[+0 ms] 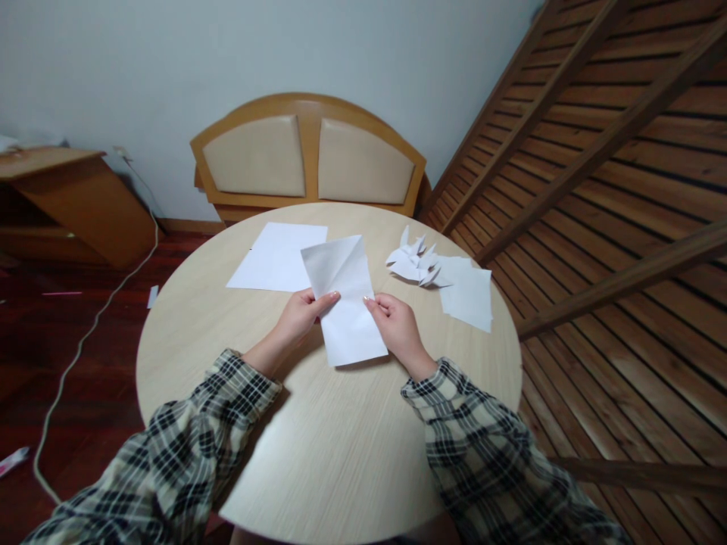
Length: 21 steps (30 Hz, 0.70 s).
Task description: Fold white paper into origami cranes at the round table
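Observation:
A creased white sheet of paper (353, 329) is held up over the middle of the round table, tilted, with fold lines across its upper half. My left hand (307, 314) pinches its left edge, thumb on the front face and fingers behind. On the opposite edge, my right hand (397, 324) grips the paper between thumb and curled fingers. Beyond the left hand lies a flat stack of white paper (278, 253). To the right of the held sheet sits a cluster of folded paper cranes (417, 261), beside several loose white paper pieces (471, 295).
The round wooden table (335, 454) stands before a padded headboard (307, 151). A slatted wooden panel (625, 227) slopes along the right side. At the left are a wooden desk (73, 197) and a white cable (85, 356) running across the dark red floor.

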Available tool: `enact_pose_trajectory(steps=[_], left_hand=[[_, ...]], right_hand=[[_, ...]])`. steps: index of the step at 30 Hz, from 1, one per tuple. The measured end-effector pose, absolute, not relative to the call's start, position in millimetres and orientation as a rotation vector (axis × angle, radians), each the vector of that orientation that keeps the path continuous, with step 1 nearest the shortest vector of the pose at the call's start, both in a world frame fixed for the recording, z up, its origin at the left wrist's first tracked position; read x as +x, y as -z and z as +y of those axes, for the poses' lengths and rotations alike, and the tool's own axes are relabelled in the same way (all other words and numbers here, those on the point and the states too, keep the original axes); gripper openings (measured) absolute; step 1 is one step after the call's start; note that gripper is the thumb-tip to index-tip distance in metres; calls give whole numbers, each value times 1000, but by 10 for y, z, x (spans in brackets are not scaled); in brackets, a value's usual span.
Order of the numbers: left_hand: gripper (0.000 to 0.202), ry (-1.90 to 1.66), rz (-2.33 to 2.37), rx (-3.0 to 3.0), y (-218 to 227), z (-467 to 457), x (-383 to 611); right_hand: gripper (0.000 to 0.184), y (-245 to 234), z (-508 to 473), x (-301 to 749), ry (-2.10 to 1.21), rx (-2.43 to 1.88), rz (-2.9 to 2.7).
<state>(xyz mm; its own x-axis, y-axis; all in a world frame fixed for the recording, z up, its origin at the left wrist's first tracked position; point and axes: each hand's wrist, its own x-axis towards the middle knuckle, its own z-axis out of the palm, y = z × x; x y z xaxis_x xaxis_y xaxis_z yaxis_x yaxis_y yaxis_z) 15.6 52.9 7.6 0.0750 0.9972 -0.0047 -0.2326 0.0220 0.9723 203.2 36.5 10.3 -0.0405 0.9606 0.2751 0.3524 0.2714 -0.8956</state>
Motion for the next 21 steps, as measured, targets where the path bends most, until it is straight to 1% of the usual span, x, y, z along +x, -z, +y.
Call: enact_pose_trajectory(steps=[8, 12, 14, 18, 21], left_hand=[[23, -1241, 986, 1052, -7, 539, 151], [25, -1190, 988, 1069, -12, 505, 162], [25, -1149, 982, 1104, -24, 475, 175], [25, -1096, 957, 1133, -21, 434, 208], [27, -1102, 959, 1122, 1, 446, 211]], right_hand=[[35, -81, 379, 2037, -953, -1198, -1543], [34, -54, 404, 2050, -1069, -1144, -1492], [36, -38, 413, 2050, -1096, -1135, -1464], [44, 5, 428, 2041, -967, -1215, -1482], [46, 30, 441, 2044, -837, -1260, -1514]])
